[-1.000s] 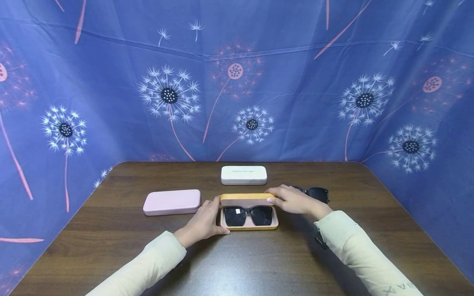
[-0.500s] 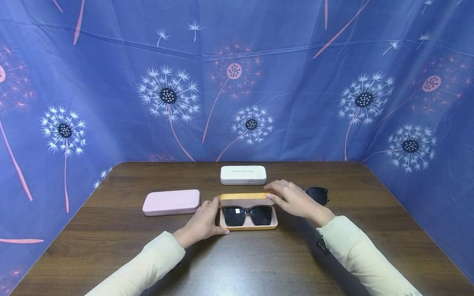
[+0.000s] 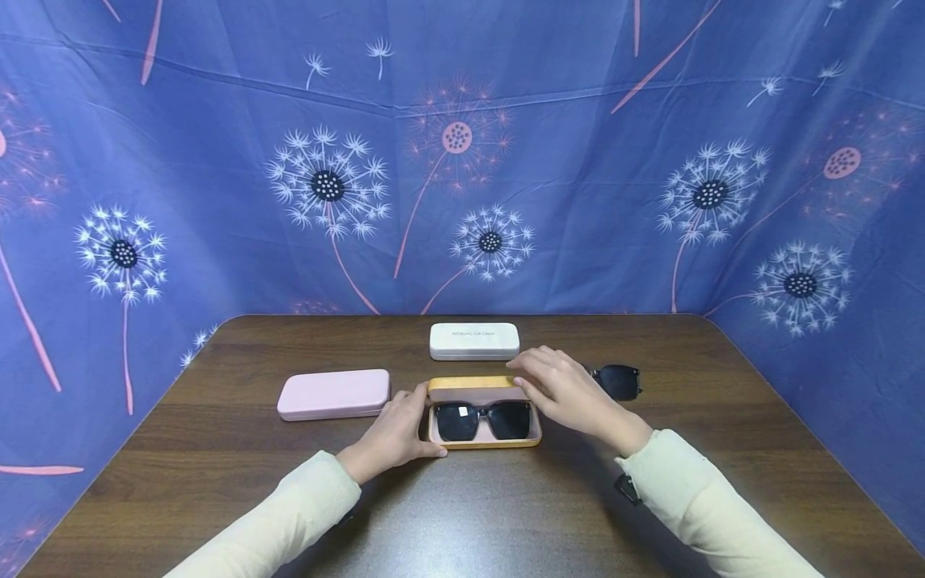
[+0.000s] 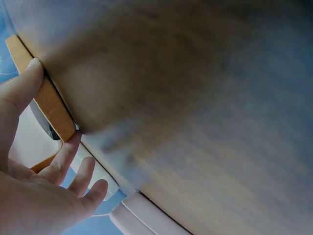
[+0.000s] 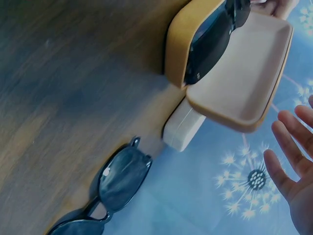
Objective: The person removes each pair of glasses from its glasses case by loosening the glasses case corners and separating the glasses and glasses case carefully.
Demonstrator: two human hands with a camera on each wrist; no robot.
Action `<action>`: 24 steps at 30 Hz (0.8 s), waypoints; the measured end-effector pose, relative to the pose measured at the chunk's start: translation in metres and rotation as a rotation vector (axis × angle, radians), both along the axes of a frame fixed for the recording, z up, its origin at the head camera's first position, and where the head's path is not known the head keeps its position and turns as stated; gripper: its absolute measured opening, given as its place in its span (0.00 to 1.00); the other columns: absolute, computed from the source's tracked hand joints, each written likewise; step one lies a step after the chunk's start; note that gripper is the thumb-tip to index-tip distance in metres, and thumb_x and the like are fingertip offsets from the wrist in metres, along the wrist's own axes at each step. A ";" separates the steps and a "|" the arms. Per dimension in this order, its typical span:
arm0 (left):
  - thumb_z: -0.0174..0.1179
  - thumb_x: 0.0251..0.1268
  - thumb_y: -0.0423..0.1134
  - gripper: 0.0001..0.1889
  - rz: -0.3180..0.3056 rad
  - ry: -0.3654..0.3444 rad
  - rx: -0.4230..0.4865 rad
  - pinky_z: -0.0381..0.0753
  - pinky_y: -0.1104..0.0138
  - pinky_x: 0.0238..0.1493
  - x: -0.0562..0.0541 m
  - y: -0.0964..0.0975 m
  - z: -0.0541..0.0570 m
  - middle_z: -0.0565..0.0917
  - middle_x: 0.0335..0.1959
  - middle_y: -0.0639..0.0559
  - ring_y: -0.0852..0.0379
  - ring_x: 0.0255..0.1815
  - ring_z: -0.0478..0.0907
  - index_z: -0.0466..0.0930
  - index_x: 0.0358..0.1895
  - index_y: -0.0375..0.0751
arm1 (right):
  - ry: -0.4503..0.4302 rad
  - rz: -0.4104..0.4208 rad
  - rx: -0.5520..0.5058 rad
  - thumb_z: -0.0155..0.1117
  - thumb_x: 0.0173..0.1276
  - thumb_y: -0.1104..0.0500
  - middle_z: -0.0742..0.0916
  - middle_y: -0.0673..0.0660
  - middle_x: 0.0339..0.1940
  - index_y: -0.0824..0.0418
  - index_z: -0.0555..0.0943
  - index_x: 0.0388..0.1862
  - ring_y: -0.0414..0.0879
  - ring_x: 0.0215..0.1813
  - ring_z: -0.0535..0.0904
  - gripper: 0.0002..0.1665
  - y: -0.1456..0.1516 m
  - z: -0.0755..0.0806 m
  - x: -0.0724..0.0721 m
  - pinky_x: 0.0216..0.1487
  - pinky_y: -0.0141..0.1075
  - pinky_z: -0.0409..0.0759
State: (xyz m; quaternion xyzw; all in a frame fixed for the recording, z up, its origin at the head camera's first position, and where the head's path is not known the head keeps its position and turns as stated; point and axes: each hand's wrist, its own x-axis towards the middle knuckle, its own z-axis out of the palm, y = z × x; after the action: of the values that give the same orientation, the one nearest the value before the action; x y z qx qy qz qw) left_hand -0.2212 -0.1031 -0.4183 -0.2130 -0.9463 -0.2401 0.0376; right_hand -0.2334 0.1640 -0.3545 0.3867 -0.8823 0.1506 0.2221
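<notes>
An orange glasses case (image 3: 486, 444) stands open in the middle of the table, its lid raised at the back. Black sunglasses (image 3: 509, 421) lie inside it, lenses toward me. My left hand (image 3: 390, 433) grips the case's left end, thumb at the front corner and fingers toward the back; the left wrist view shows the thumb (image 4: 27, 83) on the orange wall. By the lid's right end hovers my right hand (image 3: 571, 393), fingers extended. In the right wrist view those fingers (image 5: 288, 144) are apart from the lid (image 5: 239, 78) and hold nothing.
Behind the orange case sits a shut white case (image 3: 474, 342). A pink case (image 3: 334, 394) lies to the left, close to my left hand. Another pair of black sunglasses (image 3: 620, 382) rests at the right, partly hidden by my right hand. A blue patterned cloth (image 3: 462, 160) hangs behind the table.
My right hand has come off the lid's right end and risen slightly, fingers spreading straighter. The left hand and the case have stayed in place, with the lid still raised.
</notes>
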 end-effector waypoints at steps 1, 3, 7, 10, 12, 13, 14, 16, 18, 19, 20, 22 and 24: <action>0.76 0.31 0.51 0.50 -0.001 0.000 0.002 0.69 0.50 0.55 0.000 0.000 0.000 0.81 0.44 0.46 0.45 0.51 0.71 0.61 0.61 0.32 | 0.009 0.007 0.005 0.58 0.64 0.58 0.84 0.50 0.42 0.58 0.79 0.44 0.44 0.46 0.78 0.11 -0.002 0.000 0.001 0.50 0.43 0.75; 0.76 0.31 0.51 0.50 -0.004 0.000 0.008 0.69 0.50 0.55 0.001 0.000 0.001 0.81 0.44 0.47 0.45 0.51 0.71 0.61 0.61 0.33 | 0.031 0.025 0.011 0.59 0.62 0.59 0.84 0.50 0.41 0.58 0.79 0.44 0.43 0.45 0.77 0.11 -0.005 0.000 0.003 0.48 0.42 0.75; 0.76 0.31 0.51 0.50 -0.005 0.003 0.014 0.69 0.50 0.54 0.001 -0.001 0.001 0.81 0.44 0.47 0.44 0.51 0.71 0.61 0.61 0.33 | 0.056 0.057 0.017 0.61 0.61 0.60 0.84 0.50 0.40 0.59 0.80 0.43 0.42 0.44 0.77 0.11 -0.011 -0.002 0.008 0.47 0.40 0.75; 0.76 0.31 0.52 0.50 -0.001 -0.001 0.013 0.69 0.50 0.55 0.001 -0.001 0.001 0.80 0.45 0.46 0.44 0.52 0.71 0.61 0.61 0.33 | 0.058 0.061 0.025 0.61 0.61 0.58 0.84 0.49 0.41 0.58 0.80 0.43 0.42 0.45 0.77 0.12 -0.014 -0.004 0.012 0.46 0.39 0.75; 0.76 0.31 0.51 0.51 0.001 -0.001 0.011 0.69 0.50 0.55 0.001 -0.001 0.000 0.80 0.46 0.46 0.44 0.52 0.71 0.61 0.62 0.33 | 0.061 0.065 0.033 0.62 0.60 0.57 0.83 0.48 0.42 0.56 0.80 0.44 0.41 0.46 0.77 0.12 -0.016 -0.006 0.015 0.46 0.38 0.75; 0.76 0.30 0.51 0.51 0.002 -0.001 0.010 0.69 0.50 0.55 0.001 -0.001 0.001 0.80 0.46 0.46 0.44 0.52 0.71 0.61 0.61 0.33 | 0.066 0.066 0.039 0.62 0.60 0.57 0.83 0.48 0.42 0.56 0.80 0.44 0.41 0.46 0.77 0.12 -0.017 -0.007 0.016 0.46 0.38 0.75; 0.76 0.30 0.51 0.51 0.003 0.001 0.010 0.69 0.50 0.55 0.001 -0.001 0.001 0.80 0.46 0.45 0.43 0.52 0.71 0.61 0.61 0.33 | 0.072 0.069 0.045 0.63 0.59 0.57 0.83 0.48 0.42 0.56 0.80 0.44 0.41 0.46 0.77 0.13 -0.018 -0.008 0.017 0.46 0.38 0.75; 0.76 0.30 0.52 0.51 0.004 0.005 0.007 0.69 0.50 0.55 0.001 -0.001 0.001 0.80 0.47 0.44 0.43 0.52 0.71 0.61 0.62 0.33 | 0.082 0.081 0.053 0.64 0.59 0.57 0.83 0.49 0.41 0.57 0.79 0.43 0.41 0.46 0.77 0.13 -0.020 -0.011 0.019 0.46 0.39 0.75; 0.76 0.30 0.52 0.51 0.005 0.007 0.006 0.69 0.50 0.56 0.001 -0.001 0.000 0.80 0.48 0.43 0.43 0.53 0.71 0.61 0.62 0.33 | 0.083 0.095 0.056 0.64 0.58 0.57 0.83 0.49 0.41 0.57 0.79 0.44 0.41 0.46 0.77 0.13 -0.022 -0.014 0.020 0.47 0.40 0.75; 0.76 0.30 0.52 0.51 0.004 0.008 0.006 0.69 0.50 0.56 0.001 -0.001 0.000 0.80 0.48 0.43 0.42 0.53 0.71 0.61 0.62 0.33 | 0.082 0.103 0.057 0.64 0.58 0.57 0.83 0.49 0.41 0.57 0.79 0.44 0.41 0.46 0.77 0.14 -0.022 -0.015 0.020 0.47 0.40 0.76; 0.76 0.30 0.52 0.51 0.004 0.010 0.006 0.69 0.50 0.56 0.001 -0.001 0.000 0.80 0.48 0.43 0.42 0.53 0.71 0.61 0.62 0.32 | 0.081 0.111 0.058 0.64 0.58 0.58 0.83 0.49 0.41 0.57 0.79 0.44 0.41 0.46 0.77 0.14 -0.023 -0.017 0.021 0.47 0.40 0.76; 0.76 0.30 0.52 0.51 0.001 0.010 0.006 0.69 0.49 0.55 0.001 -0.001 0.001 0.80 0.48 0.43 0.42 0.53 0.71 0.61 0.61 0.32 | 0.075 0.127 0.061 0.64 0.57 0.58 0.83 0.48 0.41 0.57 0.79 0.45 0.41 0.45 0.77 0.15 -0.024 -0.021 0.021 0.47 0.39 0.76; 0.76 0.30 0.52 0.51 -0.001 0.007 0.008 0.69 0.49 0.55 0.001 -0.001 0.001 0.80 0.47 0.44 0.42 0.53 0.71 0.61 0.61 0.32 | 0.074 0.141 0.067 0.65 0.56 0.59 0.83 0.48 0.41 0.57 0.80 0.44 0.41 0.45 0.78 0.15 -0.025 -0.025 0.022 0.47 0.38 0.77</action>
State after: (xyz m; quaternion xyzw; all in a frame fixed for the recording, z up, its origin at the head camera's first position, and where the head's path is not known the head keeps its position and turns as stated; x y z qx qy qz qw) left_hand -0.2203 -0.1040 -0.4174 -0.2141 -0.9451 -0.2434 0.0417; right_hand -0.2117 0.1389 -0.3792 0.4604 -0.8486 0.1222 0.2302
